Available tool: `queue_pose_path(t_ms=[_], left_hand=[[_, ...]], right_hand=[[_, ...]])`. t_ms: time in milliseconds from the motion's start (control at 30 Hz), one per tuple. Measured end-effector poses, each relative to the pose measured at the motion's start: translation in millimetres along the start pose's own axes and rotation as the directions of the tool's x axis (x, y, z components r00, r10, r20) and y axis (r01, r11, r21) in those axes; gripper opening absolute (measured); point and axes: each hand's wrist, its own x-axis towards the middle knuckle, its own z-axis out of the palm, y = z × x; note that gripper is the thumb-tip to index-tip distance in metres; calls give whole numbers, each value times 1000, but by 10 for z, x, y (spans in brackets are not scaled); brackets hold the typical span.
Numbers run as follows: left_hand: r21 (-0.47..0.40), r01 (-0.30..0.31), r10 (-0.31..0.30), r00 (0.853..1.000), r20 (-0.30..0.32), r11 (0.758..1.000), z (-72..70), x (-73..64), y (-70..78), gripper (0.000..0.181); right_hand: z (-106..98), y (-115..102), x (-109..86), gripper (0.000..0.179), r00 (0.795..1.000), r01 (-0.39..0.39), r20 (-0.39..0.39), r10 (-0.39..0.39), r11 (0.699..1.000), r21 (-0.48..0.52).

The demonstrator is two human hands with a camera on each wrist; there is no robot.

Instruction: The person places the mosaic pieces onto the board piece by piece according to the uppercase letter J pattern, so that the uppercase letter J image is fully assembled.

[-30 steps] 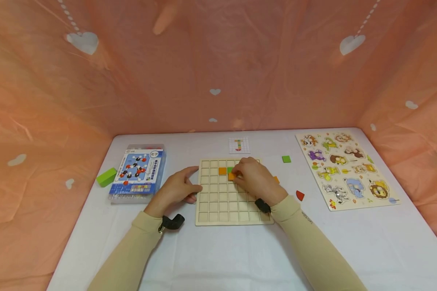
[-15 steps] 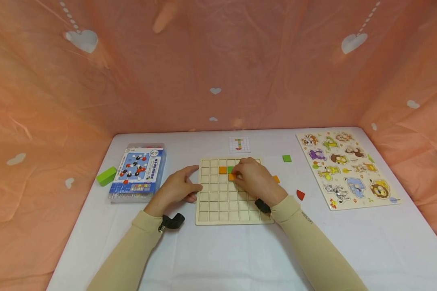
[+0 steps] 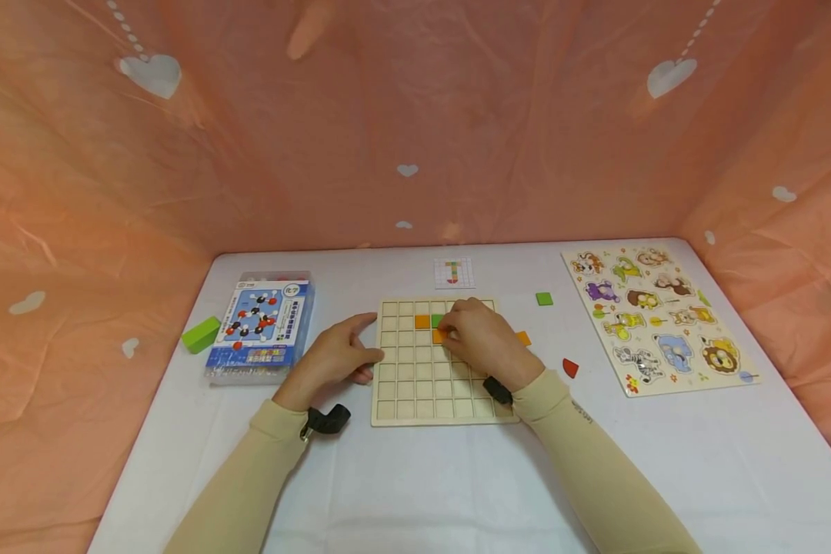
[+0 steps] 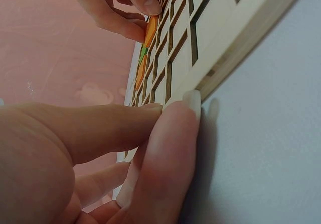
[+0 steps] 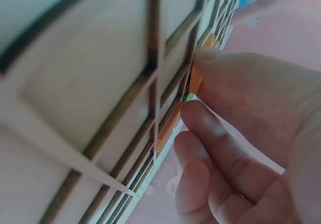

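Note:
My right hand (image 3: 481,332) pinches an orange square tile (image 5: 196,81) between thumb and index finger, low over the wooden grid board (image 3: 405,396). The tile sits just below a green tile (image 3: 437,320) in the board's upper part. Left of the green one lies another orange tile (image 3: 422,322); a further orange tile (image 5: 169,127) shows past the fingers in the right wrist view. My left hand (image 3: 339,350) rests at the board's left edge, thumb and index finger apart and touching the rim. The board's upper right is partly hidden by the right hand.
Behind the board lies a pattern card (image 3: 453,273). A green tile (image 3: 543,298), a red quarter-round piece (image 3: 570,368) and an orange tile (image 3: 523,338) are on the right. An animal puzzle (image 3: 661,323) lies farther right; a boxed molecule set (image 3: 259,327) and a green block (image 3: 201,335) stand left.
The orange tile under my right fingers has settled slightly lower toward the grid. Both hands otherwise keep their places; the whole head view shifts a little.

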Motion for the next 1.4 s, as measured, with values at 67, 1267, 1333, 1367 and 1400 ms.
queue_pose_path(t_ms=[67, 1267, 1333, 1367, 1400], left_hand=[[-5, 2, -2, 1000, 2, 1000, 0, 4, 5, 81], [-11, 2, -1, 1000, 21, 1000, -11, 4, 8, 81], [-9, 3, -3, 1000, 22, 1000, -13, 6, 4, 81], [-7, 2, -2, 1000, 22, 1000, -12, 6, 4, 81], [-7, 2, -2, 1000, 21, 1000, -12, 6, 3, 81]], right_hand=[[-4, -2, -3, 15, 1000, 0, -1, 0, 1000, 0], [-601, 1118, -369, 32, 906, -407, -42, 422, 892, 194], [-610, 1152, -389, 33, 902, -419, -29, 432, 888, 190], [-614, 1166, -397, 34, 900, -424, -20, 435, 886, 187], [-616, 1179, -402, 35, 899, -427, -15, 437, 886, 181]])
